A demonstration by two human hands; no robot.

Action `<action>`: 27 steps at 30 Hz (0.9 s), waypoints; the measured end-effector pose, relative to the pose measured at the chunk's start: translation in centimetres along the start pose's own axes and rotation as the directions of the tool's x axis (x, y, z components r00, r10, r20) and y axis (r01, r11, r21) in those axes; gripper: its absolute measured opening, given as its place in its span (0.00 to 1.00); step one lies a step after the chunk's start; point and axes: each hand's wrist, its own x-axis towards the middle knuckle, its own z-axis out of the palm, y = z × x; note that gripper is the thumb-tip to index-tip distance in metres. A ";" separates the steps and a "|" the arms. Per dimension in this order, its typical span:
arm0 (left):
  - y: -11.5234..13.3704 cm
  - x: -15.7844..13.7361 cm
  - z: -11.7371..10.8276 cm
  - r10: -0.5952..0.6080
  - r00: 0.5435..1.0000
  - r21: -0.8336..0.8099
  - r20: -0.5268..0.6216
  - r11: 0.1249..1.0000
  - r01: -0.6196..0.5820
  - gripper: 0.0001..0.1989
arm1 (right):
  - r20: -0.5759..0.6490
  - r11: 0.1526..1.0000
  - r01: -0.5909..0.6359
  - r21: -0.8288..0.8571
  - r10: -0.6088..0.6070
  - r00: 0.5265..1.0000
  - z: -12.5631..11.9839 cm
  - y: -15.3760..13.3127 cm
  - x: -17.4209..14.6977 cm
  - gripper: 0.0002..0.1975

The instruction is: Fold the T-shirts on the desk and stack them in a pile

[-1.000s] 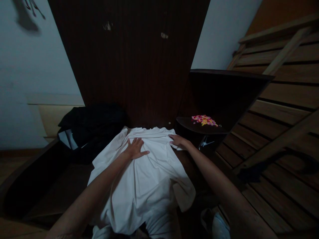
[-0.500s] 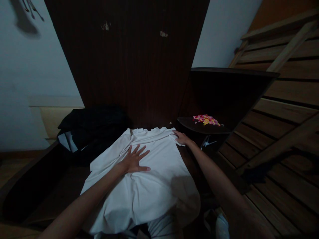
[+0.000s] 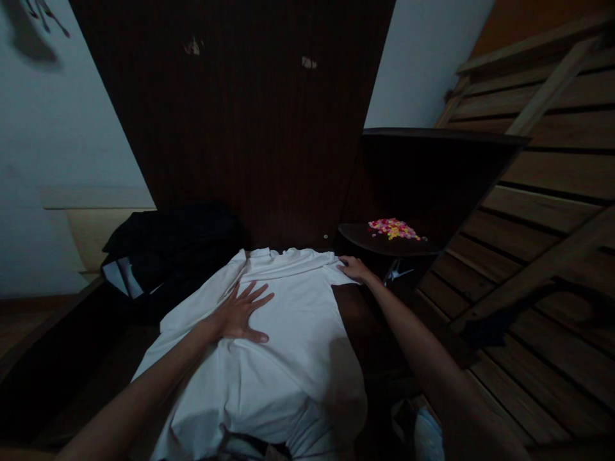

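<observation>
A white shirt [image 3: 293,320] lies spread over a dark wooden surface, its collar end away from me and its lower part wrinkled near my lap. My left hand [image 3: 241,314] rests flat on its left half, fingers spread wide. At the upper right, my right hand [image 3: 354,267] has its fingers closed on the shirt's short sleeve, which is drawn out to the side. Some of the right fingertips are hidden by the cloth.
Dark folded clothes [image 3: 177,250] lie to the left. On the right, a small dark shelf [image 3: 355,235] bears a heap of pink and yellow bits [image 3: 394,228]. A slatted wooden frame [image 3: 542,224] stands further right, with a dark panel [image 3: 250,128] behind the shirt.
My right hand has pulled the sleeve outward to the right, away from the shirt's body. The left hand, still flat, has shifted left with the cloth under it.
</observation>
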 end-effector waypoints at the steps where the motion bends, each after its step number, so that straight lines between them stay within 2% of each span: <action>1: 0.1 -0.1 -0.1 0.011 1.000 -0.002 -0.002 1.000 -0.011 0.57 | 0.034 1.000 -0.018 -0.007 0.018 0.999 0.1 0.0 0.1 0.26; 3: 0.3 -0.2 0.0 0.021 1.000 -0.006 -0.011 1.000 -0.021 0.56 | 0.098 0.999 -0.029 -0.023 0.031 0.995 0.1 -0.1 0.2 0.30; 5: 0.6 -0.1 0.2 0.014 1.000 -0.014 -0.016 1.000 -0.015 0.56 | 0.086 0.998 -0.014 -0.055 0.019 0.996 0.1 -0.1 0.5 0.30; 7: 1.3 0.2 0.6 -0.005 1.000 -0.028 -0.022 1.000 0.004 0.57 | 0.011 0.994 -0.022 -0.103 0.023 1.000 -0.1 -0.1 0.8 0.27; 12: 4.4 1.5 1.2 -0.042 0.997 -0.060 -0.063 0.997 0.038 0.57 | -0.170 0.968 -0.148 -0.201 0.115 0.979 -0.5 -0.9 0.8 0.22; 14: 5.5 2.2 1.0 -0.037 0.995 -0.065 -0.087 0.997 0.032 0.53 | -0.221 0.956 -0.176 -0.234 0.124 0.967 -0.5 -1.3 0.3 0.21; 16: 5.8 3.1 0.6 -0.030 0.988 -0.076 -0.155 0.997 0.019 0.44 | -0.265 0.944 -0.187 -0.270 0.114 0.958 -0.3 -1.9 -0.3 0.19; 19: 4.9 4.8 0.0 -0.072 0.941 -0.082 -0.331 0.995 0.047 0.34 | -0.323 0.933 -0.172 -0.316 0.064 0.944 -0.1 -3.3 -1.1 0.18; 22: 3.0 6.7 -0.3 -0.169 0.870 -0.078 -0.463 0.986 0.150 0.27 | -0.353 0.949 -0.096 -0.302 -0.018 0.935 0.3 -5.5 -1.6 0.19; 24: 1.6 7.8 -0.3 -0.227 0.851 -0.077 -0.473 0.973 0.216 0.25 | -0.334 0.963 -0.019 -0.270 -0.075 0.940 0.8 -7.1 -1.8 0.19; 27: -0.5 9.0 0.1 -0.322 0.867 -0.076 -0.381 0.945 0.318 0.29 | -0.201 0.965 0.132 -0.227 -0.179 0.963 2.1 -9.0 -2.0 0.20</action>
